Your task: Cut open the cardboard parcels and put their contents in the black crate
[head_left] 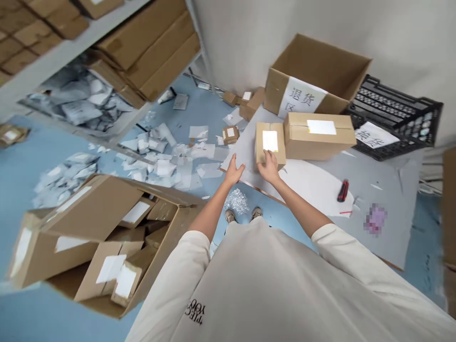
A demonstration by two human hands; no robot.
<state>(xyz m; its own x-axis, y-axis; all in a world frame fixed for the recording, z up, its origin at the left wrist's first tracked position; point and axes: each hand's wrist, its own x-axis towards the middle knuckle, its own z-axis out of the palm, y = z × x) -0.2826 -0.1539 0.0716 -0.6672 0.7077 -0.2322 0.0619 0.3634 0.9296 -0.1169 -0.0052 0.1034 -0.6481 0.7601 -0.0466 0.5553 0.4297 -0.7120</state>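
A small cardboard box (261,137) with a white label on top stands on the table's left part. My right hand (269,167) rests against its near side, fingertips on the top by the label; the thumb reaches toward the near left corner. To the left of that box, over the table edge, my left hand (234,172) is open with fingers apart and nothing in it. Touching or very close to the small box on its right is a larger labelled cardboard box (320,142), flaps closed.
Behind stand an open carton (285,90) with a paper sign and a black plastic crate (388,102). A red and black box cutter (343,191) lies on the table (388,185). At left sit a carton of boxes (171,237), scattered packets (164,166) and a shelf (114,128).
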